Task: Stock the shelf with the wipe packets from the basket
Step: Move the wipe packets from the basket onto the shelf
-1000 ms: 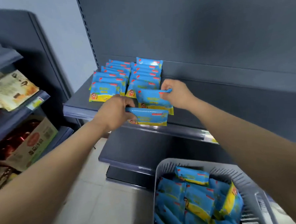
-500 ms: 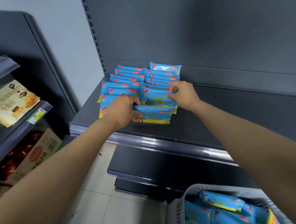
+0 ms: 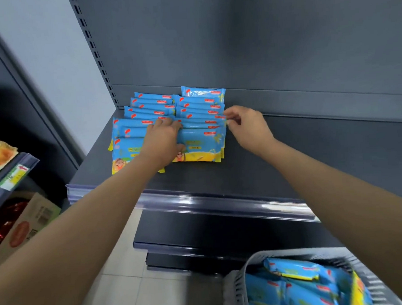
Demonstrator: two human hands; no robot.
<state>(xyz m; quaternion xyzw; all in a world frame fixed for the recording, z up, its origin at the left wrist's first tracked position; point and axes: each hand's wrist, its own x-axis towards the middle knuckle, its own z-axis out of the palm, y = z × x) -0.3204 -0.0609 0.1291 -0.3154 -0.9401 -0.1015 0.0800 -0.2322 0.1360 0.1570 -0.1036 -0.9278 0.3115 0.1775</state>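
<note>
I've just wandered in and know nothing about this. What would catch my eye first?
First, the bright blue and yellow wipe packets, lying in two overlapping rows at the back left of the dark grey shelf. The left hand rests flat on them, and the right hand has its fingertips at the right row's edge. At the lower right, a grey basket holds more of the same packets.

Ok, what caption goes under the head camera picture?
Left hand rests on and right hand pinches blue wipe packets on the grey shelf, basket below.
</note>
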